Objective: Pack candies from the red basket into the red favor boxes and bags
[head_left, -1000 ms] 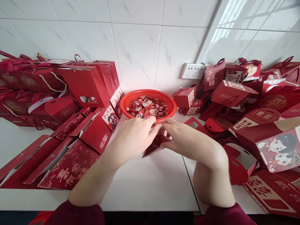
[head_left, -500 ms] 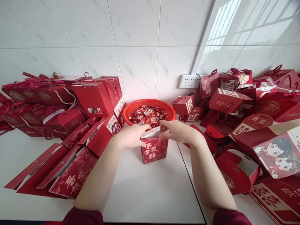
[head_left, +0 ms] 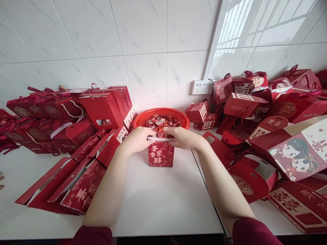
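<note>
A red paper gift bag (head_left: pixel 161 154) with pale printed characters stands upright on the white table, straight in front of me. Its top edge, a white strip, runs between my two hands. My left hand (head_left: pixel 140 139) grips the left end of that edge, thumb toward me and fingers behind. At the other end, my right hand (head_left: pixel 184 137) pinches the edge in the same way. Just behind the bag sits a red plastic basket (head_left: pixel 180 114) filled with small wrapped candies (head_left: pixel 160 123). Some fingertips are hidden behind the bag's top.
To the left stand rows of red gift bags (head_left: pixel 98 107), several lying open-topped toward the front (head_left: pixel 81 190). A heap of red gift boxes (head_left: pixel 245 105) covers the right side. A white socket strip (head_left: pixel 202 87) is on the tiled wall. A dark seam crosses the table.
Both hands have drawn level on the bag's top, which now shows as a narrow white strip instead of an opening. The bag faces me more squarely. The view has shifted slightly.
</note>
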Available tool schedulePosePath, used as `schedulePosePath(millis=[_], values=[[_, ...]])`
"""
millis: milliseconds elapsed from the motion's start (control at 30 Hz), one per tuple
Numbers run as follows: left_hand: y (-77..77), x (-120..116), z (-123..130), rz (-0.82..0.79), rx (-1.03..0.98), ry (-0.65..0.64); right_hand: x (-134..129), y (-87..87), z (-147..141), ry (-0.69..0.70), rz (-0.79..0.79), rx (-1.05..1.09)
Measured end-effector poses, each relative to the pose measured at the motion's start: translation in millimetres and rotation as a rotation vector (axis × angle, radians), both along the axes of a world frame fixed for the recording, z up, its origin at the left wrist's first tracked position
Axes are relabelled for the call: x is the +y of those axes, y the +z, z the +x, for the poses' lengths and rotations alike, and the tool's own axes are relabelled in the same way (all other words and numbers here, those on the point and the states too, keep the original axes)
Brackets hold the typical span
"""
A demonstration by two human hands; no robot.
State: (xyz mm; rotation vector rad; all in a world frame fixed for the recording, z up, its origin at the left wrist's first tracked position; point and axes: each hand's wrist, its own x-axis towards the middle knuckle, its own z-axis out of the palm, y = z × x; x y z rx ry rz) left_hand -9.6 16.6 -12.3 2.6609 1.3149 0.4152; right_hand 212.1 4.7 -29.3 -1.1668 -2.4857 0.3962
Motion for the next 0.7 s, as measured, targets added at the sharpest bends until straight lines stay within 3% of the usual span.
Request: schedulePosePath(millis=[200,333,567,700], values=[[-12.3,2.8,9.2,-0.031,0.012,0.037,-0.3,0.0,2.0,-0.016,0.008,0.057],[-9.4,0.5,8.4,-0.051,0.02,0.04,0.1,-0.5,5.0,0.038,-0.054,0.115],[-2.9,-3.9,8.6,-0.082,0.054,0.017,20.5,-18.4,11.4,-0.193,0.061,0.009],[-3.6,-4.3,11.3,-0.041,0.054,0.053,15.2,-11.3,13.0,-0.122,-0.001,0.029]])
